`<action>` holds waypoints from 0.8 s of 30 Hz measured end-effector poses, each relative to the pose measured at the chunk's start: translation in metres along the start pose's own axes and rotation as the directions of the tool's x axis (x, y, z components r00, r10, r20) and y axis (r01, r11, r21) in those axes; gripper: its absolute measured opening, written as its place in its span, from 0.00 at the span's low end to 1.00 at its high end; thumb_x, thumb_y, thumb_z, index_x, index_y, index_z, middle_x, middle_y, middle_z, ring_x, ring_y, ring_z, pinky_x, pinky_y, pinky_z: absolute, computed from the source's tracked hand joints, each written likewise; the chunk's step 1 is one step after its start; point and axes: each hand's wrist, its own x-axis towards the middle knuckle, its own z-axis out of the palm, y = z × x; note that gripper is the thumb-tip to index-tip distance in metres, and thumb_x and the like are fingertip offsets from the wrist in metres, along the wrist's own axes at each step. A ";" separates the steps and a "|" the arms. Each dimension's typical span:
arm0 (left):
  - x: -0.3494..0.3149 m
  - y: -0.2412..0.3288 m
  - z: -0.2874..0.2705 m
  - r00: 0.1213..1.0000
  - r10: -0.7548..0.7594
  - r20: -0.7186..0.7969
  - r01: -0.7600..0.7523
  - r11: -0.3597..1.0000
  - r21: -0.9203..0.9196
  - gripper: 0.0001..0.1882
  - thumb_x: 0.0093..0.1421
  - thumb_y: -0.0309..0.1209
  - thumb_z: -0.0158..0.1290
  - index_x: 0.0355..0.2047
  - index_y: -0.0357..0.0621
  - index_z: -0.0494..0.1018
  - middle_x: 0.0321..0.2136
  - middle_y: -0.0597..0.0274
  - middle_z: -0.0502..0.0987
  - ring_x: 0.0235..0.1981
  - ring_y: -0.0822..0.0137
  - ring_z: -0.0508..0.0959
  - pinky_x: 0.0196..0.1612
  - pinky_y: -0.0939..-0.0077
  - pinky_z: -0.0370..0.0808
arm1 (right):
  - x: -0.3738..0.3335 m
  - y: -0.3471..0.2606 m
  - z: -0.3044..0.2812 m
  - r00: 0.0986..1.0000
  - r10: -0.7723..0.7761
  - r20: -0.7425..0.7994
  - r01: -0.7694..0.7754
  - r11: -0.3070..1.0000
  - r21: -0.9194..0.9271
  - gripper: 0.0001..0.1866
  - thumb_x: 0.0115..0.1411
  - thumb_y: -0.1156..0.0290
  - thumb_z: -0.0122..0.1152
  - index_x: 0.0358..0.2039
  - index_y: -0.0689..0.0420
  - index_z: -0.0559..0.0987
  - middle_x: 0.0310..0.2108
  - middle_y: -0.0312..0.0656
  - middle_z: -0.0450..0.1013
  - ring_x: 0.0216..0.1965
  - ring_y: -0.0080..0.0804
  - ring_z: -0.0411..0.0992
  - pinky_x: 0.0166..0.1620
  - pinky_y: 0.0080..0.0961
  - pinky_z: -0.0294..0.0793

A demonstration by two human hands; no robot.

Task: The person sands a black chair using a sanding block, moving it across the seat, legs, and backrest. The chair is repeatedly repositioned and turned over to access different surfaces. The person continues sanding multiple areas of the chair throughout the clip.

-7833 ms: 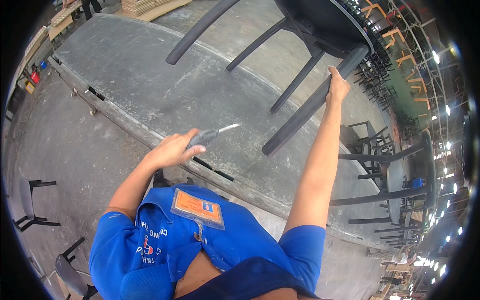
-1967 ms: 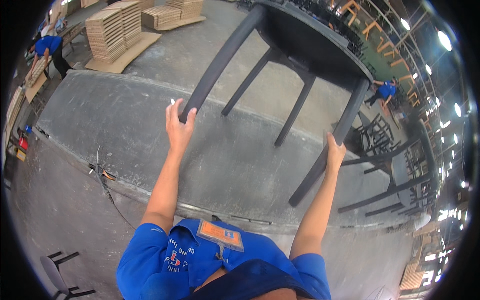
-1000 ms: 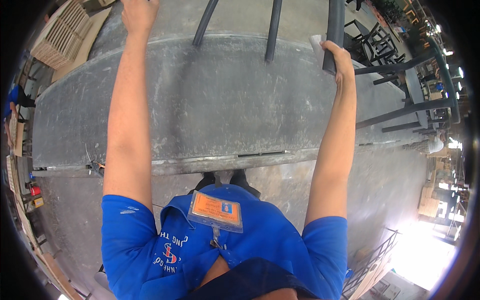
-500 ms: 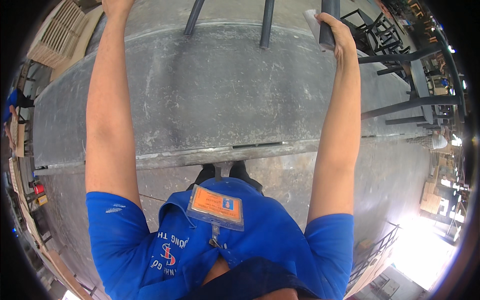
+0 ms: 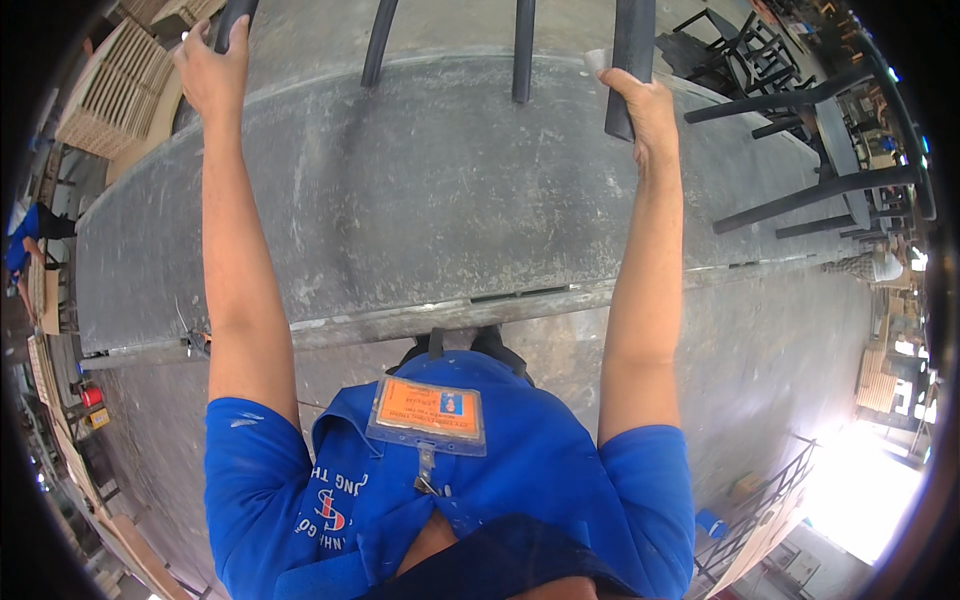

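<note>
Several dark wooden legs of a piece of furniture reach in from the top edge; the rest of it lies out of view. My left hand (image 5: pixel 212 80) has its thumb and fingers around the far-left leg (image 5: pixel 236 22). Around the thick right leg (image 5: pixel 630 50), near its lower end, my right hand (image 5: pixel 648 108) is closed. A pale, thin sheet (image 5: pixel 597 62) shows beside that thumb, partly hidden; its kind is unclear. Between my hands, a slim middle-left leg (image 5: pixel 379 40) and a middle-right leg (image 5: pixel 523 50) end over the grey, scuffed worktable (image 5: pixel 440 200).
Black chairs (image 5: pixel 835 150) stand at the right, some legs reaching over the table. Slatted wooden pieces (image 5: pixel 120 85) are stacked at the far left. A person in blue (image 5: pixel 25 235) is at the left edge, and another person (image 5: pixel 870 266) at the right.
The right leg and my right hand have shifted left and nearer. My left hand has come lower into view, showing the leg in it. The two middle legs have moved slightly.
</note>
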 end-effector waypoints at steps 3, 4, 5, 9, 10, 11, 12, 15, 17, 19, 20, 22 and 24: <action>-0.011 0.003 -0.010 0.999 -0.052 -0.006 0.052 0.998 -0.035 0.33 0.51 0.54 0.57 0.49 0.43 0.70 0.46 0.48 0.69 0.48 0.49 0.71 0.49 0.58 0.69 | -0.014 0.003 0.004 0.998 0.018 -0.066 -0.021 0.999 -0.044 0.17 0.42 0.68 0.66 0.31 0.66 0.78 0.25 0.39 0.73 0.25 0.22 0.69 0.29 0.19 0.67; -0.016 0.001 -0.013 0.998 -0.062 -0.018 0.062 0.998 -0.028 0.33 0.52 0.54 0.57 0.49 0.43 0.70 0.46 0.48 0.69 0.48 0.50 0.71 0.48 0.59 0.69 | -0.020 0.003 0.006 0.995 0.028 -0.091 -0.037 0.995 -0.093 0.16 0.42 0.69 0.65 0.31 0.66 0.78 0.24 0.38 0.73 0.24 0.22 0.69 0.28 0.19 0.67; -0.021 -0.001 -0.016 0.997 -0.070 -0.020 0.070 0.998 -0.006 0.32 0.52 0.54 0.57 0.49 0.43 0.70 0.46 0.48 0.69 0.47 0.51 0.72 0.48 0.59 0.69 | -0.027 0.003 0.008 0.998 0.002 -0.066 -0.006 0.998 -0.065 0.16 0.42 0.69 0.65 0.31 0.66 0.77 0.23 0.38 0.73 0.24 0.22 0.69 0.28 0.20 0.67; -0.030 -0.033 -0.029 0.998 -0.044 -0.036 0.043 0.999 -0.029 0.30 0.54 0.52 0.57 0.47 0.41 0.71 0.42 0.50 0.72 0.46 0.55 0.73 0.49 0.61 0.69 | -0.082 0.017 0.030 0.994 0.070 -0.083 -0.077 0.993 -0.087 0.18 0.41 0.69 0.63 0.32 0.66 0.75 0.22 0.39 0.71 0.22 0.23 0.69 0.28 0.21 0.69; -0.031 -0.043 -0.029 0.998 -0.011 -0.059 0.007 0.997 -0.073 0.30 0.54 0.52 0.58 0.46 0.40 0.72 0.41 0.50 0.73 0.45 0.56 0.73 0.49 0.62 0.69 | -0.100 0.022 0.040 0.994 0.065 -0.091 -0.072 0.994 -0.077 0.19 0.40 0.70 0.63 0.33 0.66 0.73 0.22 0.40 0.71 0.23 0.25 0.69 0.28 0.22 0.70; -0.031 -0.055 -0.029 0.998 -0.050 -0.036 0.047 0.996 -0.070 0.29 0.53 0.51 0.58 0.45 0.39 0.72 0.41 0.51 0.74 0.44 0.56 0.74 0.48 0.63 0.70 | -0.118 0.027 0.050 0.996 0.036 -0.086 -0.041 0.998 -0.053 0.20 0.39 0.70 0.63 0.34 0.66 0.72 0.23 0.42 0.70 0.23 0.26 0.70 0.29 0.24 0.70; -0.033 -0.067 -0.029 0.999 -0.005 -0.053 0.000 0.995 -0.095 0.29 0.53 0.51 0.59 0.45 0.38 0.73 0.41 0.52 0.74 0.44 0.56 0.74 0.47 0.65 0.71 | -0.132 0.031 0.061 0.996 0.065 -0.064 -0.065 0.998 0.006 0.21 0.39 0.70 0.62 0.35 0.66 0.71 0.24 0.43 0.70 0.25 0.28 0.70 0.30 0.25 0.71; -0.031 -0.103 -0.027 0.999 -0.012 -0.041 0.007 0.993 -0.118 0.30 0.53 0.51 0.59 0.44 0.36 0.73 0.43 0.49 0.74 0.45 0.55 0.74 0.47 0.64 0.71 | -0.171 0.038 0.087 0.994 0.072 0.077 -0.083 0.984 0.160 0.22 0.39 0.71 0.62 0.36 0.67 0.69 0.27 0.45 0.70 0.28 0.33 0.70 0.32 0.29 0.71; -0.028 -0.122 -0.023 0.989 -0.146 -0.006 0.140 0.961 -0.236 0.35 0.51 0.53 0.60 0.45 0.33 0.73 0.45 0.43 0.73 0.46 0.52 0.74 0.51 0.62 0.68 | -0.191 0.039 0.109 0.991 0.025 0.132 -0.053 0.975 0.215 0.21 0.42 0.74 0.61 0.39 0.66 0.71 0.28 0.41 0.68 0.30 0.30 0.70 0.35 0.29 0.70; -0.025 -0.135 -0.022 0.986 -0.167 0.017 0.168 0.978 -0.121 0.40 0.50 0.56 0.60 0.47 0.29 0.70 0.46 0.41 0.71 0.46 0.50 0.73 0.53 0.61 0.68 | -0.199 0.042 0.120 0.991 -0.081 0.109 0.052 0.967 0.250 0.21 0.43 0.74 0.61 0.39 0.66 0.70 0.31 0.43 0.65 0.32 0.33 0.69 0.37 0.30 0.69; -0.026 -0.138 -0.023 0.977 -0.214 0.011 0.214 0.974 -0.068 0.41 0.50 0.56 0.60 0.48 0.28 0.70 0.47 0.42 0.71 0.46 0.50 0.73 0.53 0.61 0.68 | -0.201 0.044 0.123 0.986 -0.127 0.110 0.094 0.961 0.261 0.21 0.43 0.74 0.61 0.39 0.67 0.70 0.32 0.44 0.64 0.33 0.35 0.68 0.38 0.30 0.69; -0.028 -0.132 -0.028 0.925 -0.380 0.005 0.380 0.925 -0.014 0.40 0.50 0.52 0.61 0.50 0.26 0.67 0.47 0.43 0.71 0.47 0.54 0.73 0.51 0.64 0.70 | -0.203 0.049 0.126 0.983 -0.117 0.138 0.071 0.950 0.303 0.20 0.43 0.75 0.61 0.39 0.67 0.70 0.32 0.46 0.62 0.34 0.38 0.67 0.39 0.31 0.68; -0.033 -0.109 -0.038 0.866 -0.500 -0.013 0.484 0.845 -0.226 0.37 0.53 0.46 0.61 0.52 0.28 0.65 0.47 0.43 0.71 0.49 0.56 0.72 0.49 0.64 0.72 | -0.203 0.052 0.127 0.980 -0.134 0.147 0.081 0.943 0.323 0.20 0.44 0.75 0.61 0.39 0.66 0.69 0.33 0.46 0.62 0.34 0.39 0.66 0.39 0.32 0.67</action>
